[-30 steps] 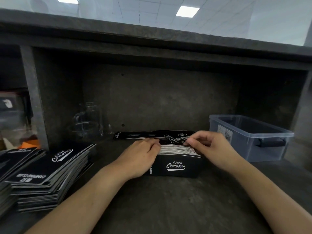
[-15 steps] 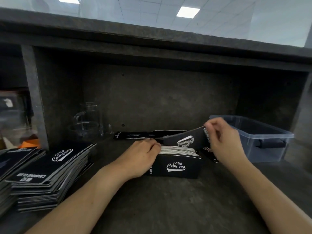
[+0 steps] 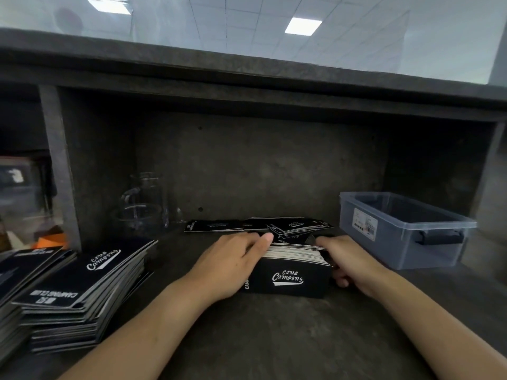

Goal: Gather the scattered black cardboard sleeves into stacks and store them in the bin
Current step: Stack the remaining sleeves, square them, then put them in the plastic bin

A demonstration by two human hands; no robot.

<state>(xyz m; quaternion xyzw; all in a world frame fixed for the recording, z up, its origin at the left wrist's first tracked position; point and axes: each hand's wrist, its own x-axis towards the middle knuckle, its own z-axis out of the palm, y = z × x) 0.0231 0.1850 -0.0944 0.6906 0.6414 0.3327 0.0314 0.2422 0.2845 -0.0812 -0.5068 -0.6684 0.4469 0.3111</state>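
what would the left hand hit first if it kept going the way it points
Likely the loose sleeves lying behind the upright stack that the left hand grips, though depth is unclear.

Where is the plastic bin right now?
Head view: the bin sits far right on the counter, just beyond the right hand gripping the sleeve stack.

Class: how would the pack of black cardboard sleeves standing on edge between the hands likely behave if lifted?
Probably loose: the pack of black cardboard sleeves shows many separate white edges, so it may fan apart unless squeezed. Likely heavyish, being thick.
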